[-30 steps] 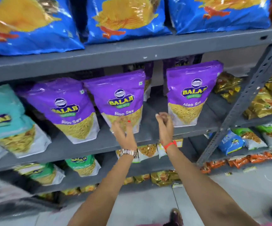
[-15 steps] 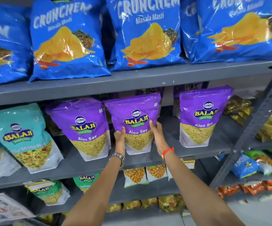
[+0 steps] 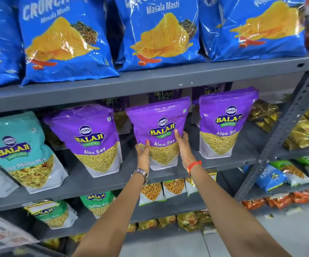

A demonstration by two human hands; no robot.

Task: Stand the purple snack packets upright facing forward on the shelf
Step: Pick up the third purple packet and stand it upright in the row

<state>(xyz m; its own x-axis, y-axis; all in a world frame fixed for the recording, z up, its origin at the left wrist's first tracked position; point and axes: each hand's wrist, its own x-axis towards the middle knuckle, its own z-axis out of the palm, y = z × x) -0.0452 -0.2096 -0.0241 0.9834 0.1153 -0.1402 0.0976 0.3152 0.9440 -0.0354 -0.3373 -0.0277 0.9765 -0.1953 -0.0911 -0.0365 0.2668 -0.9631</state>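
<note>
Three purple Aloo Sev packets stand upright, labels forward, on the grey middle shelf [image 3: 98, 179]. The middle purple packet [image 3: 159, 119] is held at its lower sides by both hands: my left hand [image 3: 143, 154] grips its left edge, my right hand [image 3: 183, 145] its right edge. The left purple packet [image 3: 88, 127] and the right purple packet [image 3: 224, 115] stand free, untouched. More purple packets [image 3: 164, 94] sit in shadow behind the front row.
Blue Crunchem bags [image 3: 161, 32] fill the shelf above. A teal Balaji packet [image 3: 18, 145] leans at the left. A slotted grey upright [image 3: 287, 119] stands at the right, with gold packets [image 3: 305, 130] beyond. Smaller packets [image 3: 174, 188] line the lower shelves.
Both hands rose from in front of the shelf edge and closed on the sides of the middle purple packet. My view tilted upward, and the packet now sits closer to the right one.
</note>
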